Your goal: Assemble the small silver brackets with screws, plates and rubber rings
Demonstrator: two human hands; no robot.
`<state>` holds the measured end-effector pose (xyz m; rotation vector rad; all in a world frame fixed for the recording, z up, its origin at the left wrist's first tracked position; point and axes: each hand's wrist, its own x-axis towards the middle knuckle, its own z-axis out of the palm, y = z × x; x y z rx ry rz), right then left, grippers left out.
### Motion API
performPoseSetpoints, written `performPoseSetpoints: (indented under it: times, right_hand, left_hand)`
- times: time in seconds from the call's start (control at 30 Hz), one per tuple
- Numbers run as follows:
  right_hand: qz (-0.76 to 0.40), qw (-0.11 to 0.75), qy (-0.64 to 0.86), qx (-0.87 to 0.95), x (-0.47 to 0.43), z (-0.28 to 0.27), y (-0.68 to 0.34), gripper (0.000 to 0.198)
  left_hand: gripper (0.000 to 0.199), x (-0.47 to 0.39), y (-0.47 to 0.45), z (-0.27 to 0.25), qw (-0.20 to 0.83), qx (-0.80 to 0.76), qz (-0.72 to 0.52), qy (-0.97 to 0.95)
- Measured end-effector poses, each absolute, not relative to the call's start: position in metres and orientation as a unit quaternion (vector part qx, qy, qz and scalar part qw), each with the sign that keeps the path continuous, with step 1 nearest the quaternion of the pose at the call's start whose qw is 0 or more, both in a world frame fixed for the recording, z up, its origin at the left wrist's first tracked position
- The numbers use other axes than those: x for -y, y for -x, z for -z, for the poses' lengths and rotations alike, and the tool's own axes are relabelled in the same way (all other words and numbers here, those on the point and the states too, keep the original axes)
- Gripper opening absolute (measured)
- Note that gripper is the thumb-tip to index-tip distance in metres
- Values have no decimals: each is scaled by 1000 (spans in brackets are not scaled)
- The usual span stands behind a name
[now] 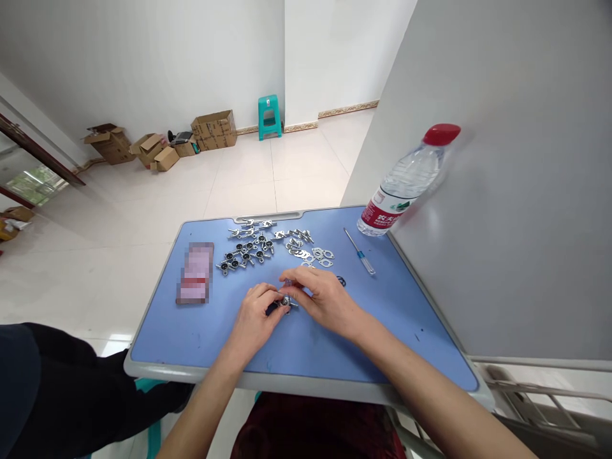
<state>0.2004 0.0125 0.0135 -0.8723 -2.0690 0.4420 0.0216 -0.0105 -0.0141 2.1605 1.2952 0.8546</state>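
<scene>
On the blue tabletop (pixel 229 347), my left hand (pixel 255 315) is closed on a small metal fitting (pixel 285 302) with prongs sticking out. My right hand (pixel 322 296) arches over the same fitting, thumb and fingers pinched on a small clear or shiny piece (pixel 287 282) that I cannot make out. Further back lie several metal fittings with black centres (pixel 246 256) and several plain metal fittings (pixel 249 231). Flat metal plates with holes (pixel 318 254) are heaped beyond my right hand. Black rings (pixel 341 280) show just behind its knuckles.
A screwdriver (pixel 361 254) with a clear blue handle lies right of the plates. A large water bottle (pixel 404 182) stands at the back right by a grey panel (pixel 516 210). A blurred pinkish rectangle (pixel 196 271) lies left. A person's dark-clothed leg (pixel 81 382) is at lower left.
</scene>
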Motion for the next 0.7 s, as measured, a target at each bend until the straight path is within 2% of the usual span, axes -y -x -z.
performPoseSetpoints:
  times: [0.2, 0.37, 0.57, 0.7]
  right_hand:
    - [-108, 407, 368, 829, -12, -8, -197, 17]
    - [-153, 391, 344, 840, -12, -16, -203, 30]
    - [-75, 416, 403, 811, -16, -4, -199, 14]
    - [-95, 412, 402, 812, -14, -6, -198, 24]
  left_hand:
    - [6, 11, -22, 13, 231, -474, -312, -790]
    - [3, 11, -21, 15, 228, -473, -311, -792]
    - [5, 11, -21, 15, 226, -476, -306, -793]
    - [4, 11, -22, 15, 230, -477, -305, -792]
